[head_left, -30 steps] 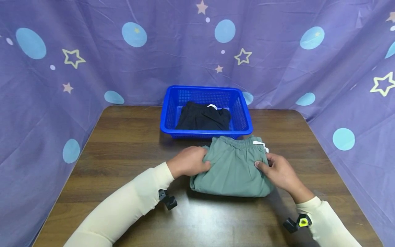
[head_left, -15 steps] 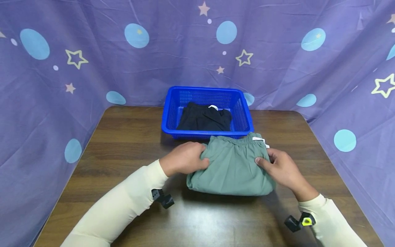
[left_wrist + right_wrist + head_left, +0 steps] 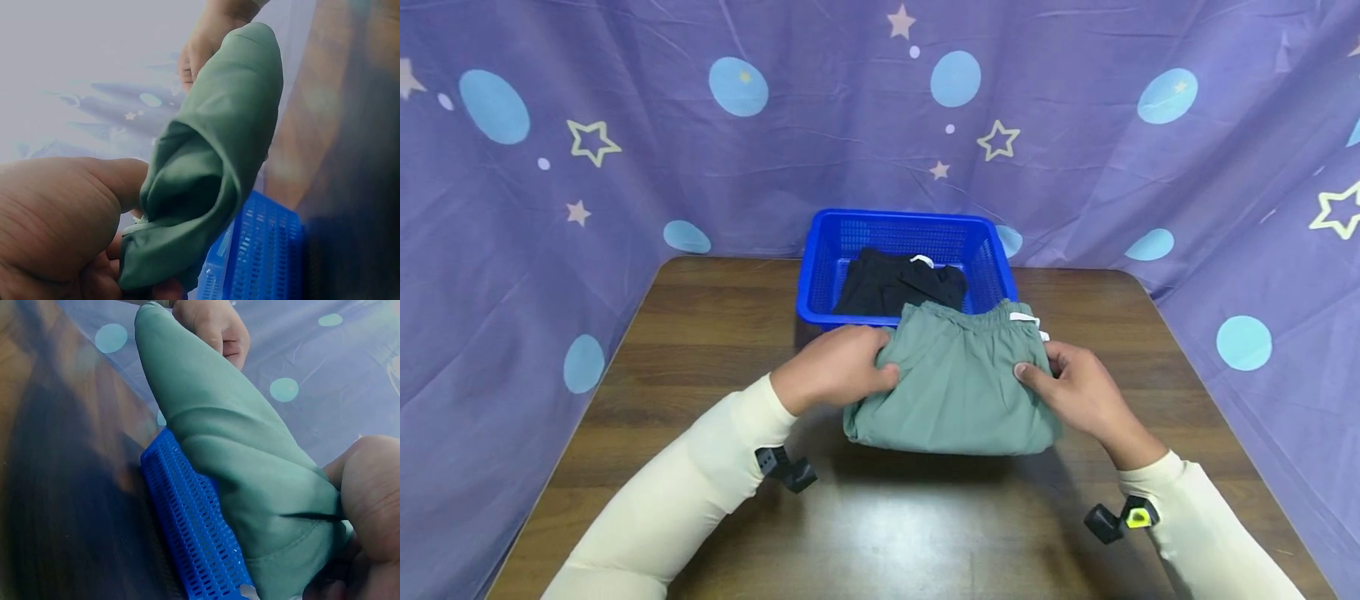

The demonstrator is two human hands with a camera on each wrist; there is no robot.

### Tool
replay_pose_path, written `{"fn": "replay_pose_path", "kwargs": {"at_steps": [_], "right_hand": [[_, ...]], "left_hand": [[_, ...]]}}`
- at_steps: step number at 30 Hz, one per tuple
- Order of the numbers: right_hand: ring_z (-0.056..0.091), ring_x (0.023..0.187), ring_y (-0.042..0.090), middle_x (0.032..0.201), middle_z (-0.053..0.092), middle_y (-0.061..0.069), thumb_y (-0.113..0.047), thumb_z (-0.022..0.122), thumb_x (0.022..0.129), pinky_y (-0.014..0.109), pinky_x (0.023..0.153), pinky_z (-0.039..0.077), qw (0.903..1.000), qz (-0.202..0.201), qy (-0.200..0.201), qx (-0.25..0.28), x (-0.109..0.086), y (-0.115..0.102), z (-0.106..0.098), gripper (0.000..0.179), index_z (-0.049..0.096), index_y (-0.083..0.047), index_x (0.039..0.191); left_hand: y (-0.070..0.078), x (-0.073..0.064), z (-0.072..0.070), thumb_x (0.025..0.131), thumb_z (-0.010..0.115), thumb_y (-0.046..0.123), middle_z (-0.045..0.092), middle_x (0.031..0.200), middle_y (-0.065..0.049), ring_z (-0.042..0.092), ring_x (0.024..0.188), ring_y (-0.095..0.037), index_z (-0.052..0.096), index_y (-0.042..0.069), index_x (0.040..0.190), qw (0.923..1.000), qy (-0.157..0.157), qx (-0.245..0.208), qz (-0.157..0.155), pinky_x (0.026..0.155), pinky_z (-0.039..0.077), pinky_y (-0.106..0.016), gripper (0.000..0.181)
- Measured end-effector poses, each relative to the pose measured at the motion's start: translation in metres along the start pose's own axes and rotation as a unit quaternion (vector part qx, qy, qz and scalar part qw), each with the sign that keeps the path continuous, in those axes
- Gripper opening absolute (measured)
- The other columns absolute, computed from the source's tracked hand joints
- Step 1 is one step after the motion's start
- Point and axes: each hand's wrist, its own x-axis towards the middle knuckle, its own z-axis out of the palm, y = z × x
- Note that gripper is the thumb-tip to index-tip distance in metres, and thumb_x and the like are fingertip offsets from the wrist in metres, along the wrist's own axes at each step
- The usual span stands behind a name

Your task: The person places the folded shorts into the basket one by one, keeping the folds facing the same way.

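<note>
Folded green pants (image 3: pixel 958 383), with a gathered elastic waistband and white tabs at its right end, hang between my two hands above the table. My left hand (image 3: pixel 842 367) pinches their left edge, thumb on the near side. At the right edge my right hand (image 3: pixel 1078 392) grips the cloth between thumb and fingers. The waistband overlaps the front rim of a blue plastic basket (image 3: pixel 820 318) in the head view. Inside that basket lie folded black pants (image 3: pixel 891 283) with a white tag. In the left wrist view the green pants (image 3: pixel 231 106) show a hollow, rolled fold at their end.
The brown wooden table (image 3: pixel 715 333) carries the basket at its far side. Behind and beside the table hangs a purple curtain (image 3: pixel 850 108) with stars and blue ovals. Black camera mounts sit on both wrists over cream sleeves (image 3: pixel 700 467).
Both hands have raised the green pants off the table and moved them forward, so that the waistband now covers part of the basket's front rim. The black pants have stayed put.
</note>
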Motion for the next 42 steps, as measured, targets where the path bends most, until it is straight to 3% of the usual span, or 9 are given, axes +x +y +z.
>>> {"fn": "replay_pose_path", "kwargs": {"at_steps": [10,27,34,42], "right_hand": [[0.054,0.069,0.020,0.072,0.061,0.001,-0.024,0.071,0.094,0.036,0.062,0.043,0.9999,0.000,0.015,0.002,0.032,-0.007,0.006,0.018,0.070,-0.008,0.087],[0.053,0.069,0.023,0.073,0.060,0.006,-0.026,0.069,0.094,0.038,0.062,0.041,0.9994,-0.005,0.033,-0.006,0.086,-0.019,0.021,0.024,0.064,-0.008,0.079],[0.057,0.074,0.023,0.080,0.065,0.009,-0.027,0.067,0.095,0.039,0.069,0.045,0.9995,-0.005,0.030,-0.008,0.106,-0.025,0.028,0.023,0.069,-0.005,0.088],[0.058,0.077,0.027,0.083,0.065,0.012,-0.028,0.066,0.095,0.042,0.072,0.046,0.9997,0.003,0.025,-0.008,0.126,-0.019,0.036,0.024,0.067,-0.005,0.089]], "left_hand": [[-0.013,0.010,-0.015,0.094,0.061,0.026,0.043,0.067,0.001,0.047,0.066,-0.019,0.048,0.014,0.074,0.9997,0.004,0.008,-0.023,0.065,0.044,-0.036,0.027],[-0.038,0.027,-0.029,0.095,0.060,0.025,0.061,0.080,-0.008,0.059,0.079,-0.028,0.058,0.009,0.085,0.9962,0.053,0.027,-0.063,0.078,0.050,-0.044,0.020],[-0.048,0.036,-0.033,0.097,0.058,0.027,0.064,0.089,-0.011,0.061,0.085,-0.029,0.060,0.008,0.089,0.9938,0.055,0.037,-0.089,0.083,0.050,-0.046,0.021],[-0.061,0.049,-0.032,0.098,0.055,0.028,0.066,0.105,-0.012,0.061,0.093,-0.028,0.061,0.007,0.095,0.9917,0.052,0.039,-0.111,0.089,0.050,-0.046,0.022]]}}
